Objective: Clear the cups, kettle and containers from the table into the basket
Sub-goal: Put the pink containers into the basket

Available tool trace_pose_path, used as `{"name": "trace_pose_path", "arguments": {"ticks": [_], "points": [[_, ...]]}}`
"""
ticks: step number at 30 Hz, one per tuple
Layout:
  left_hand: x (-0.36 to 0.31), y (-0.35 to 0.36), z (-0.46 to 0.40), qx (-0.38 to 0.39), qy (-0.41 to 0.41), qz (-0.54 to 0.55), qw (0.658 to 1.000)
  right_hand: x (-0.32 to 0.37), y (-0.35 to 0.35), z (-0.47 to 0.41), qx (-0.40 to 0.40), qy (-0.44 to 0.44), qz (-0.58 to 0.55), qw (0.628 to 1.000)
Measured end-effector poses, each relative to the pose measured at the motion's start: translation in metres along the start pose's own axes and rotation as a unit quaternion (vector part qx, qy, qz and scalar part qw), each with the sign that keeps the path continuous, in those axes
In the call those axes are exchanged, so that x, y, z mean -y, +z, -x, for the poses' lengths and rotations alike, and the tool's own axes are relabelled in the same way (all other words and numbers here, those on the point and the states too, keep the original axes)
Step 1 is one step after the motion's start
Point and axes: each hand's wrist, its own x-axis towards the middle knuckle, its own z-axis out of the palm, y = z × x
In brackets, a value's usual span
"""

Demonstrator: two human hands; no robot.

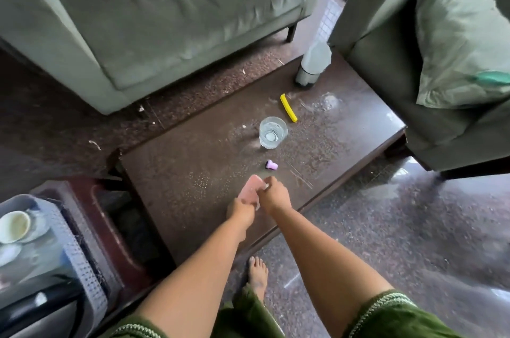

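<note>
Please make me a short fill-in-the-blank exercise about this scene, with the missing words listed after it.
1. The glass stands on the ______.
2. The comb beside the glass is ______ in colour.
3. Both hands, the left hand and the right hand, hold a ______ container.
4. The white cup already sits in the ______ at the lower left.

Missing words: table; yellow; pink; basket

Yellow stick [288,107], lilac cap [271,165], green sofa [154,14].
</note>
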Motion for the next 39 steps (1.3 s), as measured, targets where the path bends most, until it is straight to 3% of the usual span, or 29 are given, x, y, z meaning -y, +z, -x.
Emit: {"name": "trace_pose_path", "arguments": {"ticks": [5, 8, 14, 19, 22, 26, 33, 39], "points": [[0.002, -0.041, 0.001, -0.02, 0.002, 0.073, 0.997, 0.029, 0.023, 0.009, -0.029, 0.033, -0.012, 0.999], [0.003, -0.077, 0.012, -0.098, 0.018, 0.021, 0.995, 0.043, 0.038, 0.023, -0.03, 0.036, -0.039, 0.998], [-0.018, -0.197, 0.048, -0.191, 0.085, -0.122, 0.97, 0.127, 0.088, 0.074, -0.051, -0.084, -0.069, 0.993], [-0.023, -0.332, 0.085, -0.244, 0.063, -0.226, 0.941, 0.211, 0.142, 0.126, 0.015, -0.155, -0.082, 0.984], [-0.003, -0.405, 0.101, -0.238, 0.035, -0.294, 0.925, 0.243, 0.183, 0.153, 0.054, -0.199, -0.05, 0.977], [0.042, -0.463, 0.102, -0.229, -0.004, -0.305, 0.924, 0.264, 0.24, 0.177, 0.1, -0.241, 0.015, 0.965], [0.105, -0.483, 0.069, -0.093, -0.029, -0.221, 0.97, 0.267, 0.307, 0.179, 0.106, -0.196, 0.198, 0.955], [0.124, -0.489, 0.04, 0.019, -0.01, -0.206, 0.978, 0.266, 0.333, 0.177, 0.12, -0.174, 0.34, 0.916]]}}
